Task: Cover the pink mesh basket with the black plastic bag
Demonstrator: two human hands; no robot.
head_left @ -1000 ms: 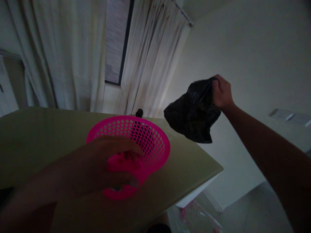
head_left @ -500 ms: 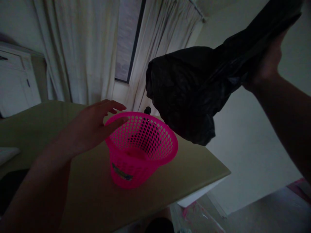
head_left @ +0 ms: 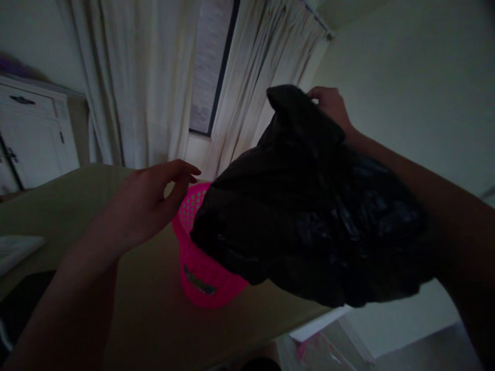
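Observation:
A pink perforated plastic basket (head_left: 212, 281) with a small label on its side stands upright on the table. My left hand (head_left: 157, 201) hovers by the basket's left rim, fingers curved and the thumb slightly apart, with nothing in it. Whether a fingertip touches the rim, I cannot tell. A black plastic garbage bag (head_left: 301, 221) hangs spread out, crumpled, in front of the basket's right side and hides much of its opening. Behind the bag's upper edge, my right hand (head_left: 332, 105) is closed on it; some of its fingers are hidden.
The basket rests on a greenish table (head_left: 150, 314). At the left edge lie a white flat object (head_left: 19, 250) and a dark item (head_left: 27, 304). A white cabinet (head_left: 34, 134), pale curtains (head_left: 150, 82) and a window (head_left: 212, 67) are behind. Clear plastic with pink parts (head_left: 317, 353) lies below.
My right hand has swung left and inward, bringing the bag down and across in front of the basket. The left hand's thumb has drawn closer to its fingers.

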